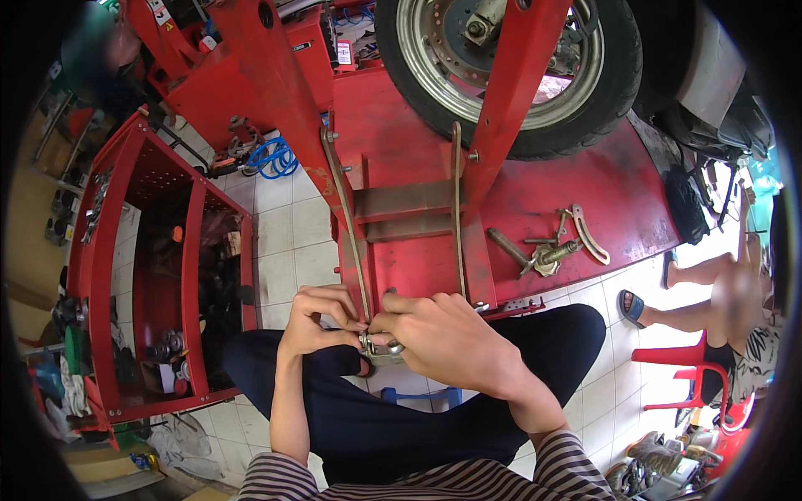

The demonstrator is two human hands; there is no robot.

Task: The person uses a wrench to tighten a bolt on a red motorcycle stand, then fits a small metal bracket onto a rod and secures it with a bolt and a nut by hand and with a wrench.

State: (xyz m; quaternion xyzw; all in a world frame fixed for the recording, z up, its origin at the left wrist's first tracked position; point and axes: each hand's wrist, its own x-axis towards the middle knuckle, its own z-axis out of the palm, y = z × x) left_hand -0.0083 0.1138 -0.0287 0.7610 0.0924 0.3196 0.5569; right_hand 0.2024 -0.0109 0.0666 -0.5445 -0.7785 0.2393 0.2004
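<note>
Both hands meet in front of my lap, at the near end of a long, thin metal bar (354, 265) on the red stand. My left hand (324, 321) is closed, its thumb and index finger pinching a small metal fitting (364, 341) at the bar's end. Beside it, my right hand (451, 342) is closed round a silver metal piece with a rounded end (395, 346), its kind mostly hidden by the fingers. A second metal bar (457, 217) runs parallel on the right side of the stand.
A wheel with a black tyre (576, 138) stands on the red platform (618, 192). Loose metal parts (547, 255) lie at its near edge. A red shelf cart (196, 275) is at left, a red plastic chair (689, 363) at right. Another person's legs (693, 313) show at right.
</note>
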